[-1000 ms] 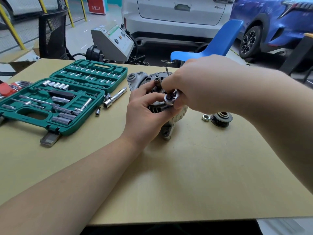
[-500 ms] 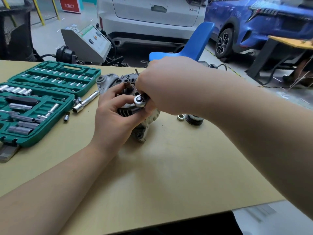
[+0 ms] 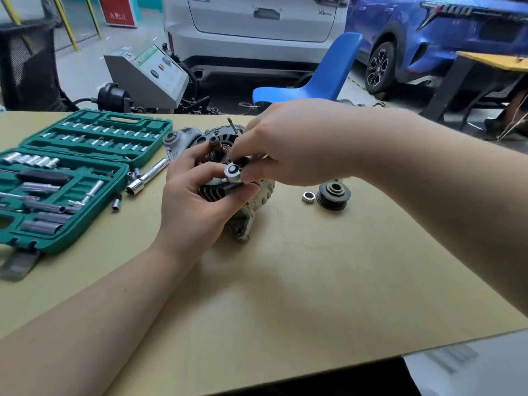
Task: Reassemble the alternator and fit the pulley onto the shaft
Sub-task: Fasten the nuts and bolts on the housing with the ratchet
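A tan bench (image 3: pixel 300 281) stands in a garage, cars beyond. Mid-bench sits the grimy alternator (image 3: pixel 251 204), shaft (image 3: pixel 215 146) upright. Left hand (image 3: pixel 197 201) grips its housing; right hand (image 3: pixel 288 144) grips a ratchet (image 3: pixel 233 171). Pulley (image 3: pixel 333 195) and nut (image 3: pixel 308 197) lie right.

Near half of the tabletop (image 3: pixel 285 295) lies bare, so a hand can pass there w/o hindrance, apart from the two forearms that cross it. Centre is blocked: alternator (image 3: pixel 251 212) stands there w/ left hand (image 3: pixel 197 201) gripping its front and right hand (image 3: pixel 291 144) above it holding a small ratchet (image 3: pixel 233 172); shaft (image 3: pixel 215 147) sticks up between them. On the right, nut (image 3: pixel 308 197) and pulley (image 3: pixel 334 195) lie just beside each other, w/ a narrow bare strip between them and the alternator. Left side is crowded: open socket case (image 3: pixel 71 178), and loose sockets (image 3: pixel 116 203) plus an extension bar (image 3: pixel 148 175) between case and alternator.
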